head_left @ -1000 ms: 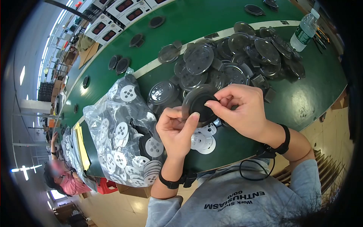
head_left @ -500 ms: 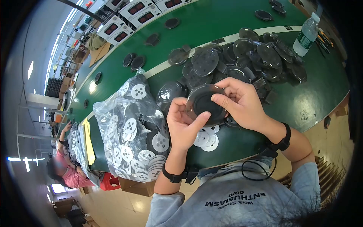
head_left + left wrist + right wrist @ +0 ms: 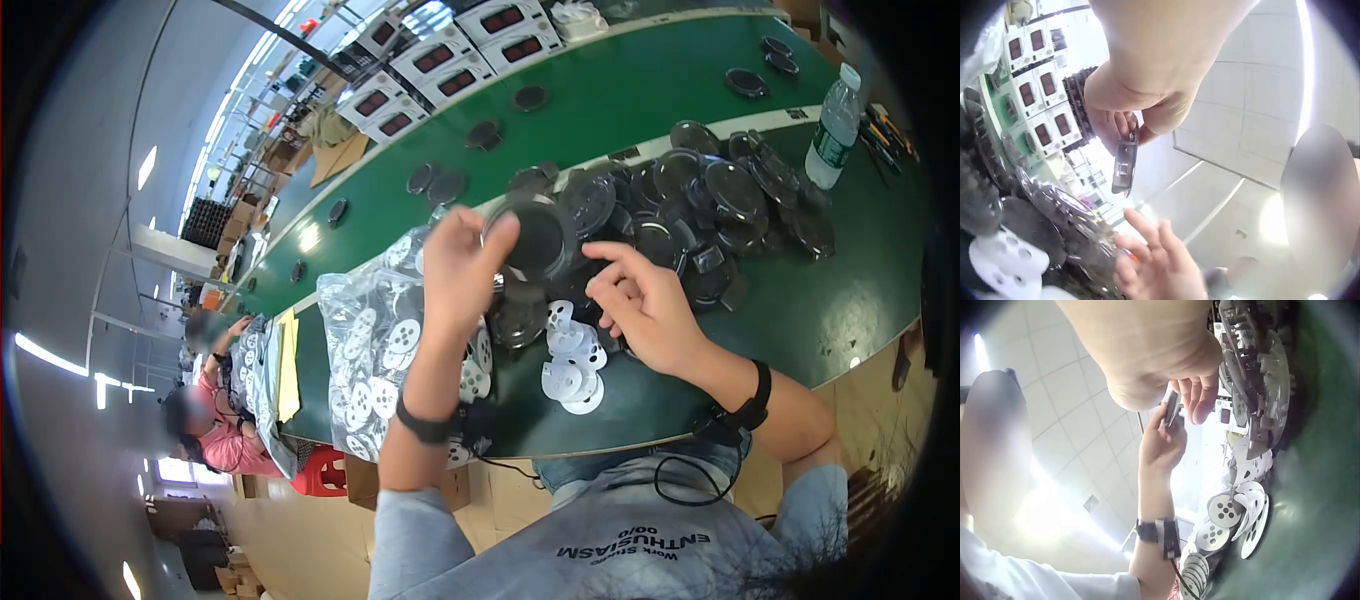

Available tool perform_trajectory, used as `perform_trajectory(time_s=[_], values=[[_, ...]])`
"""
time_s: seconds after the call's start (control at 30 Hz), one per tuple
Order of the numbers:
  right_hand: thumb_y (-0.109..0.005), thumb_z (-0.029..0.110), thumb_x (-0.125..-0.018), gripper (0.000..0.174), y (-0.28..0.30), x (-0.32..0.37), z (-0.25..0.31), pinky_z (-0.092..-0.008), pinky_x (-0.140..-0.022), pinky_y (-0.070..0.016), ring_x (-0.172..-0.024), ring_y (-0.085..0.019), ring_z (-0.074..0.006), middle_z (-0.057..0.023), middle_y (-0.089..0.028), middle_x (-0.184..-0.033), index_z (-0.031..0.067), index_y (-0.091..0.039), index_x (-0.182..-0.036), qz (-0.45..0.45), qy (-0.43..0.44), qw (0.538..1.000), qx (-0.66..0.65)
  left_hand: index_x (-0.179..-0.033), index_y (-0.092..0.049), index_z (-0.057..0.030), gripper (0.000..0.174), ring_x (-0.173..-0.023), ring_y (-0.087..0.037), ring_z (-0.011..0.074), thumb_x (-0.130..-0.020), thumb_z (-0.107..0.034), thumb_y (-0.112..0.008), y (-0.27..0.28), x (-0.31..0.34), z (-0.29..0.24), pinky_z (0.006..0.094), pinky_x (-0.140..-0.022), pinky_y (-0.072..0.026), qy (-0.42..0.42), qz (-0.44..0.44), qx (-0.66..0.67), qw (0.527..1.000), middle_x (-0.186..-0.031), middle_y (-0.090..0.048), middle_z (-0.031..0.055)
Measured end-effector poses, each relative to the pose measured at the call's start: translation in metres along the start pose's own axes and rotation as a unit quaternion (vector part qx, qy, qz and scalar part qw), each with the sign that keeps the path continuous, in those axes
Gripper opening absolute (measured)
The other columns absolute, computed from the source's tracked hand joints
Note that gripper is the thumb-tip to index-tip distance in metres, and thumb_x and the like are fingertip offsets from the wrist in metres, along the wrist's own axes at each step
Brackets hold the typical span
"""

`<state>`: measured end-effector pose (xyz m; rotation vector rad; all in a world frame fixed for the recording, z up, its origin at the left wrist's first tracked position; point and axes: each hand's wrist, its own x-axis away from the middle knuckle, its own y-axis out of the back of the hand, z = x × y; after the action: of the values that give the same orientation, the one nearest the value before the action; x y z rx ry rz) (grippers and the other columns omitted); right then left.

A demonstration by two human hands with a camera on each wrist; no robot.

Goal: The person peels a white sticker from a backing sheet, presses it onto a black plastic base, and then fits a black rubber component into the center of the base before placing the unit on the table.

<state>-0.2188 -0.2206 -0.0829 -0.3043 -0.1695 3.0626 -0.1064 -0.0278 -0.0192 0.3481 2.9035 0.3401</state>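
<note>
My left hand (image 3: 460, 268) pinches a round, dark translucent plastic cover (image 3: 540, 240) at its edge, thumb on its face. In the left wrist view, this cover (image 3: 1125, 167) appears edge-on, with a rectangular tab facing the camera. Apart from it, my right hand (image 3: 645, 308) hovers with loosely bent fingers and holds nothing. Below the hands lies a loose cluster of white discs (image 3: 572, 380) with holes. A heap of similar dark covers (image 3: 740, 195) sits just beyond the right hand. Left of the cluster, a clear plastic bag (image 3: 345, 310) contains more white discs, partly hidden by my left forearm.
Several dark covers, one of them a single cover (image 3: 530, 97), are spread along the green table (image 3: 620, 70). A water bottle (image 3: 832, 135) stands at the right beside some tools (image 3: 885, 135). Boxed devices (image 3: 440, 60) line the back. Another person (image 3: 230, 440) sits at the left.
My right hand has let go of the dark cover. The left hand has carried it away to the left and farther over the table. The head view has turned left.
</note>
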Motion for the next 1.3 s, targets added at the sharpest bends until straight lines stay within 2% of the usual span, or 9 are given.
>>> perform_trajectory(time_s=[0.1, 0.27, 0.33, 0.37, 0.5, 0.57, 0.7, 0.8, 1.3], values=[[-0.064, 0.013, -0.097, 0.033, -0.002, 0.003, -0.003, -0.0235, -0.056, -0.0469, -0.06, -0.06, -0.006, -0.0059, -0.068, -0.085, 0.0004, -0.059, -0.127, 0.031, 0.029, 0.999, 0.021, -0.09, -0.06, -0.0029, 0.029, -0.065, -0.056, 0.0075, -0.092, -0.027, -0.075, 0.008, -0.084, 0.021, 0.024, -0.059, -0.0474, 0.094, -0.037, -0.037, 0.994, -0.077, -0.063, 0.0], [-0.063, 0.011, -0.096, 0.03, -0.001, 0.003, -0.004, -0.023, -0.057, -0.0456, -0.061, -0.059, -0.0056, -0.0052, -0.068, -0.086, 0.0006, -0.061, -0.124, 0.045, 0.054, 0.997, 0.041, -0.111, -0.062, 0.0058, 0.044, -0.084, -0.069, 0.0194, -0.09, -0.03, -0.076, 0.016, -0.177, 0.104, 0.0337, -0.074, -0.0563, 0.217, -0.068, 0.131, 0.965, -0.101, -0.069, 0.0141], [-0.063, 0.01, -0.096, 0.029, -0.001, 0.003, -0.006, -0.0228, -0.057, -0.0456, -0.062, -0.059, -0.0055, -0.0052, -0.068, -0.087, 0.001, -0.061, -0.124, 0.045, 0.049, 0.997, 0.044, -0.124, -0.055, 0.01, 0.054, -0.091, -0.068, 0.0201, -0.092, -0.029, -0.073, 0.027, -0.177, 0.1, 0.0324, -0.076, -0.0561, 0.135, -0.05, -0.136, 0.98, -0.113, -0.067, 0.017], [-0.063, 0.009, -0.096, 0.027, -0.002, 0.003, -0.005, -0.0222, -0.057, -0.0451, -0.062, -0.059, -0.0052, -0.0049, -0.067, -0.087, 0.0012, -0.063, -0.122, 0.036, 0.036, 0.998, 0.031, -0.131, -0.052, 0.0121, 0.059, -0.095, -0.067, 0.0205, -0.094, -0.029, -0.072, 0.039, -0.172, 0.1, 0.0318, -0.077, -0.056, 0.097, -0.041, -0.271, 0.957, -0.12, -0.066, 0.0184], [-0.063, 0.006, -0.093, 0.027, -0.004, 0.006, -0.001, -0.0216, -0.058, -0.0443, -0.066, -0.056, -0.0057, -0.0046, -0.068, -0.089, 0.0005, -0.065, -0.119, 0.039, 0.038, 0.998, 0.036, -0.115, -0.068, 0.0019, 0.039, -0.085, -0.068, 0.0153, -0.09, -0.027, -0.074, 0.108, -0.1, 0.035, 0.0296, -0.074, -0.0552, -0.033, 0.133, -0.373, 0.918, -0.101, -0.073, 0.0101], [-0.064, 0.004, -0.091, 0.027, -0.006, 0.008, 0.003, -0.0225, -0.059, -0.0454, -0.065, -0.057, -0.0073, -0.0054, -0.068, -0.089, -0.0006, -0.065, -0.117, 0.048, 0.064, 0.995, 0.058, -0.099, -0.076, -0.005, 0.021, -0.079, -0.068, 0.013, -0.086, -0.022, -0.076, 0.13, -0.048, 0.004, 0.0288, -0.074, -0.0546, -0.018, 0.195, -0.444, 0.874, -0.087, -0.074, 0.0062], [-0.065, 0.003, -0.089, 0.026, -0.011, 0.013, 0.006, -0.0232, -0.06, -0.0466, -0.066, -0.058, -0.0088, -0.007, -0.068, -0.09, -0.0016, -0.065, -0.115, 0.068, 0.094, 0.989, 0.092, -0.094, -0.075, -0.0022, 0.026, -0.079, -0.069, 0.0205, -0.077, -0.02, -0.082, 0.13, 0.041, 0.018, 0.0314, -0.073, -0.0551, 0.042, 0.293, -0.445, 0.845, -0.087, -0.073, 0.01], [-0.066, 0.003, -0.089, 0.025, -0.012, 0.014, 0.003, -0.0239, -0.061, -0.0472, -0.066, -0.059, -0.0094, -0.0081, -0.068, -0.09, -0.002, -0.066, -0.113, 0.075, 0.096, 0.987, 0.101, -0.102, -0.073, 0.0002, 0.038, -0.088, -0.066, 0.0295, -0.07, -0.017, -0.086, 0.124, 0.071, 0.04, 0.0363, -0.079, -0.0549, 0.001, 0.258, -0.441, 0.859, -0.097, -0.068, 0.0132], [-0.066, 0.006, -0.091, 0.018, -0.011, 0.009, -0.007, -0.0247, -0.061, -0.0485, -0.066, -0.06, -0.0103, -0.0081, -0.068, -0.091, -0.001, -0.067, -0.108, 0.072, 0.102, 0.982, 0.143, -0.096, -0.073, -0.0031, 0.026, -0.088, -0.066, 0.0277, -0.073, -0.009, -0.083, 0.097, 0.146, 0.04, 0.0367, -0.075, -0.0545, -0.08, 0.037, -0.49, 0.867, -0.098, -0.068, 0.0115]])
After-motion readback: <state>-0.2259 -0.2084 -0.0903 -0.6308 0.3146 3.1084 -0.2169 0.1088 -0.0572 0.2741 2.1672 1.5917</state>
